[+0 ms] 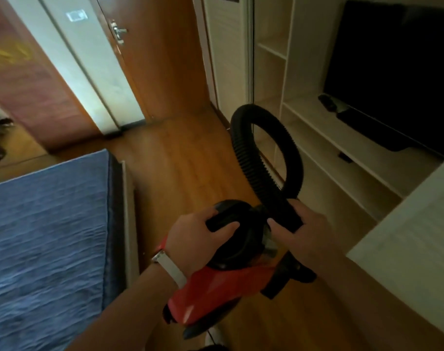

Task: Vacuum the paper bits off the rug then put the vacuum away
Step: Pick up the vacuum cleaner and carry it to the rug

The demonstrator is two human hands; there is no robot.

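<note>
Vacuum (pixel 216 287) body partly hidden under both hands; left hand (pixel 190 238) grips its handle (pixel 222 220); right hand (pixel 304 230) grips the hose (pixel 243 153).

Red vacuum (pixel 216 287): your left hand (pixel 190 236) gripped its handle (pixel 223 220), your right hand (pixel 302 231) held the looped hose (pixel 266 148); apparently airborne.

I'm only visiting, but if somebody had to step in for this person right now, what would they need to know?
Left hand: grips the black handle on top of the red vacuum.
Right hand: grips the black hose near its lower end; the rest loops upward.
The vacuum appears to be carried above the wooden floor, between the blue bed and the shelving unit.
Done: cannot tell; no rug or paper bits are in view.
Left: check the rug, then put the vacuum away.
</note>
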